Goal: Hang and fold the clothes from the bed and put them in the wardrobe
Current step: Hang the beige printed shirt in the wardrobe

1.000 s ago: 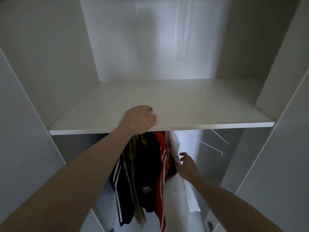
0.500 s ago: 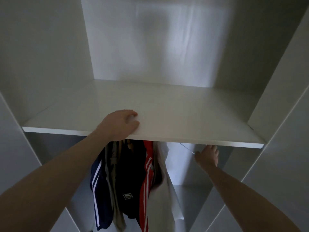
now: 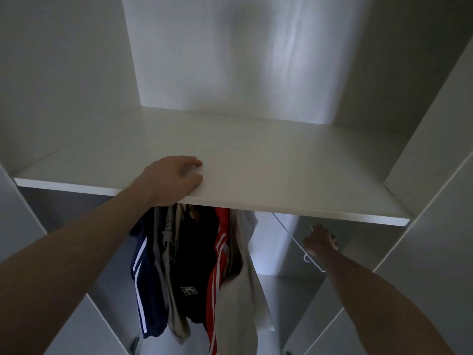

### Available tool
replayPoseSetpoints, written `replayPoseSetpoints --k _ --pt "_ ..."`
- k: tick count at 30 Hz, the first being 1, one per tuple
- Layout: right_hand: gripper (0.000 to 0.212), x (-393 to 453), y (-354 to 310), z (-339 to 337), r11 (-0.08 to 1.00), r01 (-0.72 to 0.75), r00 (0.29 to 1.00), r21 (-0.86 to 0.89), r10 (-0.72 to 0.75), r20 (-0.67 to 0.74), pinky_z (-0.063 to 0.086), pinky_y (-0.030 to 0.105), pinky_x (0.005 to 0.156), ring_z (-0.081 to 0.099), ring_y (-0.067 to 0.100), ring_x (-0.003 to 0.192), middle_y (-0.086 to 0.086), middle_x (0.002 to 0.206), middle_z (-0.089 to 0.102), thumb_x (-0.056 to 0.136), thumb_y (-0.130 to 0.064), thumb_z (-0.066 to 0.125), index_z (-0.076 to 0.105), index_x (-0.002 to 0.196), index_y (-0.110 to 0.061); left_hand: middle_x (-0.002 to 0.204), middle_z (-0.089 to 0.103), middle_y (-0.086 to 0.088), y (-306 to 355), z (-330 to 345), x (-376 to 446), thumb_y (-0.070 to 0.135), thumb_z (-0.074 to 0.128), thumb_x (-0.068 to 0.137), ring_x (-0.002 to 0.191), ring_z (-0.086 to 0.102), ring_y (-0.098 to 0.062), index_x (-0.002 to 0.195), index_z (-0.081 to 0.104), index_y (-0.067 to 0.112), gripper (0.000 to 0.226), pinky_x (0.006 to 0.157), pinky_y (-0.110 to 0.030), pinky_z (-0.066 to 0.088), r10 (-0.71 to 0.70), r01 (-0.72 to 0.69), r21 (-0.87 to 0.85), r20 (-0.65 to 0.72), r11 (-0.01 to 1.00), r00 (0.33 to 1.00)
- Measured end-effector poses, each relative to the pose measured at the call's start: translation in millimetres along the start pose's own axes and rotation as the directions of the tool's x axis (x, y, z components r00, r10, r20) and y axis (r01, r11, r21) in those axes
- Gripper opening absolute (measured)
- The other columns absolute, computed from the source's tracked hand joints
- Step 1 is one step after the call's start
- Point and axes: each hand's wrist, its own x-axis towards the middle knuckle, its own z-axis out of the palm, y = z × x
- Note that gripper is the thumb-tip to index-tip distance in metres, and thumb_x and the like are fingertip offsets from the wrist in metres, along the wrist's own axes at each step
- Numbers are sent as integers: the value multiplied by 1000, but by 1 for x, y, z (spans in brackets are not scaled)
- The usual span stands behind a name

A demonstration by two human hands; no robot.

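**closet_newbie:** ok so what's each hand doing here? Looks like a pause mid-task.

**hangerguy:** Left hand (image 3: 176,179) is planted on the front edge of the wardrobe shelf (image 3: 268,160), fingers loosely bent on top, holding nothing. My read is it's just there to steady the body while leaning in, since nothing else needs that hand right now.

**closet_newbie:** and the right?

**hangerguy:** Right hand (image 3: 320,240) is up under the shelf on the right side, its grip closed around a thin white wire hanger (image 3: 298,243). You can see the wire running down past the knuckles. Probably grabbing an empty one for the next garment, but that's a guess.

**closet_newbie:** where are the clothes then?

**hangerguy:** The hung ones are bunched together under the shelf, left of centre: a navy striped top (image 3: 142,275), something grey-beige (image 3: 171,278), a black piece with a small logo (image 3: 190,265), a red one with white stripes (image 3: 217,262), and a white garment (image 3: 240,285) on the right end. Packing them left leaves the rail free on the right, which is where the spare hanger sits. The bed isn't in view, so can't say what's left on it. Top shelf has no folded stuff yet.
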Motion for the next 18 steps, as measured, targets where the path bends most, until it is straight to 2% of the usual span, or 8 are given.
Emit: replayPoseSetpoints --k 3,5,6,8,10,12,14,18 --pt "35 -3 -4 8 990 36 997 135 -46 67 46 38 111 50 34 140 16 148 54 106 -14 47 59 138 -7 155 46 19 0 0 -1 65 46 83 141 44 -15 139 55 46 60 116 -38 33 -4 4 -7 5 1000 1000" --pt "33 -13 -10 16 964 58 993 260 -83 86 49 35 104 56 33 131 16 139 60 108 -11 42 64 131 -5 155 46 20 0 0 -2 65 47 83 141 44 -14 139 55 47 60 116 -38 34 -6 6 -19 12 1000 1000" --pt "31 -19 -14 22 931 65 992 360 -100 81 50 35 98 61 34 122 18 130 64 107 -8 43 67 126 -4 155 45 21 -1 0 -1 67 46 82 141 44 -14 139 55 47 61 116 -38 34 -8 8 -22 17 1000 1000" --pt "28 -32 -22 35 828 113 992 550 -121 -21 52 36 85 64 34 97 19 110 66 106 -4 42 69 112 0 155 45 22 -2 0 -1 69 44 79 141 44 -13 139 54 48 64 116 -37 34 -14 14 -29 24 999 1000" --pt "27 -46 -33 44 719 135 991 682 -94 -97 47 33 69 55 26 73 19 94 62 107 -4 41 67 103 -1 155 44 23 -3 0 -1 68 45 81 141 44 -12 139 53 48 62 115 -36 33 -8 8 -28 21 1000 1000" --pt "26 -59 -42 49 645 143 990 751 -89 -113 38 30 62 44 21 60 17 81 58 108 -6 41 65 100 -2 155 44 22 -5 1 0 64 48 86 141 44 -13 140 53 47 56 114 -36 32 2 -2 -17 18 1000 1000" --pt "25 -70 -47 50 617 169 986 769 -100 -136 35 32 60 40 20 55 11 69 51 109 -7 41 63 98 -4 155 46 21 -5 2 0 60 52 90 141 44 -13 140 54 46 52 113 -35 33 8 -8 -6 14 1000 1000" --pt "26 -89 -49 50 656 223 975 721 -147 -168 37 29 56 41 21 52 3 59 46 108 -11 41 65 99 -9 153 49 18 -5 1 0 56 55 94 140 46 -16 140 55 43 48 113 -37 34 12 -12 13 3 1000 1000"
